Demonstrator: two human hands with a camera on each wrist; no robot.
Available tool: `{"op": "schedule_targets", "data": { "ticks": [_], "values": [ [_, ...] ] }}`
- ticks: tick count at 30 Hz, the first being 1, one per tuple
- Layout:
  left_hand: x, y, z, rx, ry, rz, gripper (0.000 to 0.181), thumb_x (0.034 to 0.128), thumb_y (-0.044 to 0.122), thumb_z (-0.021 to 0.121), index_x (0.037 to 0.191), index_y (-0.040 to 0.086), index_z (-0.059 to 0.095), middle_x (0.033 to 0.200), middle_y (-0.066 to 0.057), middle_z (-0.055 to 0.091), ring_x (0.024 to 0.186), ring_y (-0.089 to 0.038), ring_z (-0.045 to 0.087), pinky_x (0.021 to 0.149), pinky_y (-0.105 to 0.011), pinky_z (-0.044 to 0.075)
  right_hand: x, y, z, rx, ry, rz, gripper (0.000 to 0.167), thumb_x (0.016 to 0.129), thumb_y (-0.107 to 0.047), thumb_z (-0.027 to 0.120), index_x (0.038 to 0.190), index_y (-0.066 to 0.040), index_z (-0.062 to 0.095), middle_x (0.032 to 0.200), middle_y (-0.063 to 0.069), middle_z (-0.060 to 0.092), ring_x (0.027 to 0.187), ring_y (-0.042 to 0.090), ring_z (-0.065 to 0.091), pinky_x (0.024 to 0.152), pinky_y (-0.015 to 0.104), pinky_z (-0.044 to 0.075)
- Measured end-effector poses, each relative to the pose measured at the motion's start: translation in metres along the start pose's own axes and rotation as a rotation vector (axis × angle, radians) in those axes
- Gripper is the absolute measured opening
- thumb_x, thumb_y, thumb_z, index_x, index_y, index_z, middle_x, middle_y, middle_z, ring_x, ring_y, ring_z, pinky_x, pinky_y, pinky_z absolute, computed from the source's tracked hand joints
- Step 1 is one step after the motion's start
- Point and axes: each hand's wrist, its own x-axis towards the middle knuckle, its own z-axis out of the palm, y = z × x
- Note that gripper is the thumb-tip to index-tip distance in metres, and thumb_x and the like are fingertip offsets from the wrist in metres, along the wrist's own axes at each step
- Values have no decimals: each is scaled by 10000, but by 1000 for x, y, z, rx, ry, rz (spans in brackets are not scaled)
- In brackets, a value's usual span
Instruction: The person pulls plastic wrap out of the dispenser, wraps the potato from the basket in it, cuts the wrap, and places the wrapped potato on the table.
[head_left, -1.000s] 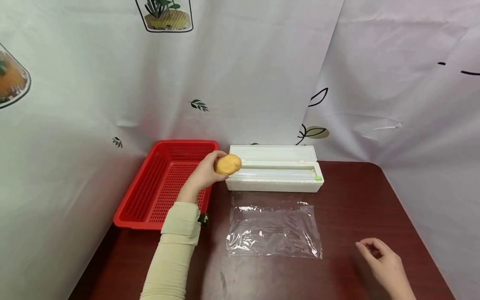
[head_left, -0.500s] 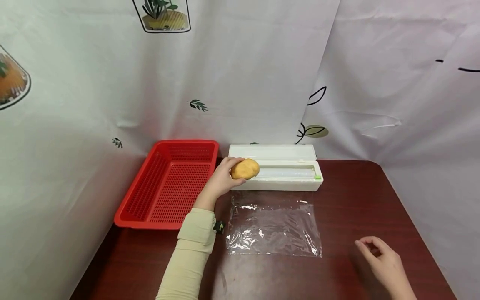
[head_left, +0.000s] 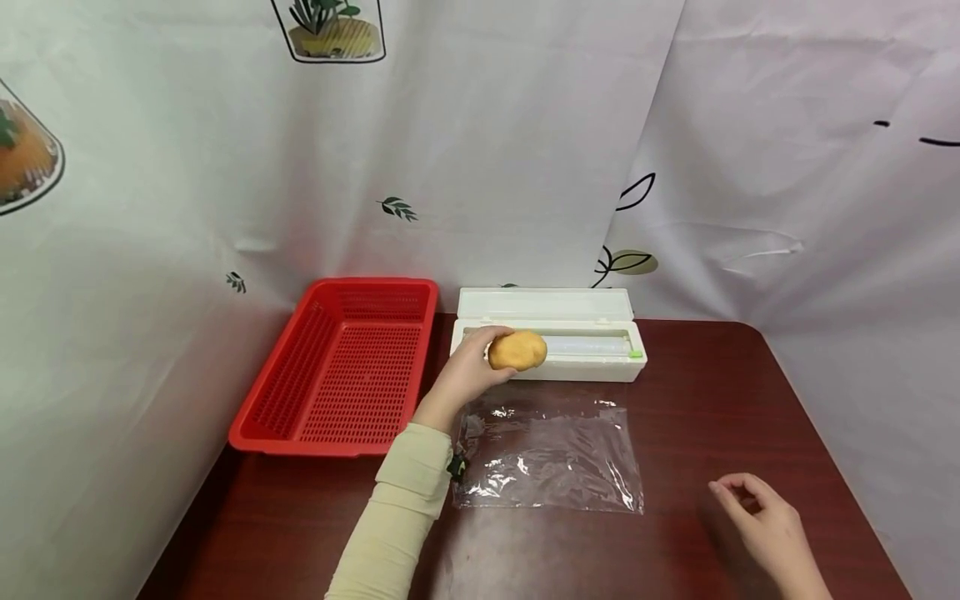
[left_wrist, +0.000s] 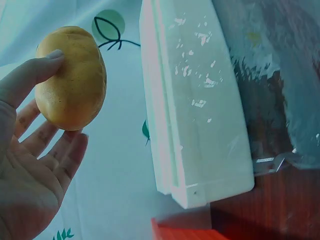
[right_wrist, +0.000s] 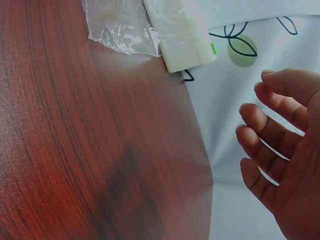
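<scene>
A yellow-brown potato (head_left: 519, 350) is gripped by my left hand (head_left: 468, 371), thumb on one side and fingers on the other. It is held up in front of the white cling film box (head_left: 592, 369), whose lid is raised and whose roll shows inside. In the left wrist view the potato (left_wrist: 72, 80) sits between thumb and fingertips. A sheet of clear plastic film (head_left: 555, 458) lies on the table before the box. Off to the right, my right hand (head_left: 768, 529) hovers by the table with loosely curled fingers and nothing in them.
To the left stands a red perforated plastic basket (head_left: 258, 417), with nothing seen inside. The dark red wooden table (head_left: 705, 400) has a rounded far right corner. A white patterned cloth (head_left: 510, 150) hangs behind and at both sides.
My left hand has carried the potato rightward from the basket's edge, to in front of the box and near the film's far side. The right hand has stayed put.
</scene>
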Motion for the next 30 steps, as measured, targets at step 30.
{"op": "schedule_targets", "data": {
  "ticks": [30],
  "values": [
    [-34, -14, 71, -46, -100, -113, 554, 715, 114, 790, 1219, 92, 562, 1218, -106, 505, 1127, -266, 467, 947, -416, 391, -2, -2, -2, -17, -110, 89, 296, 915, -368, 564, 972, -85, 632, 881, 24, 601, 695, -41, 468, 568, 226, 433]
  ]
}}
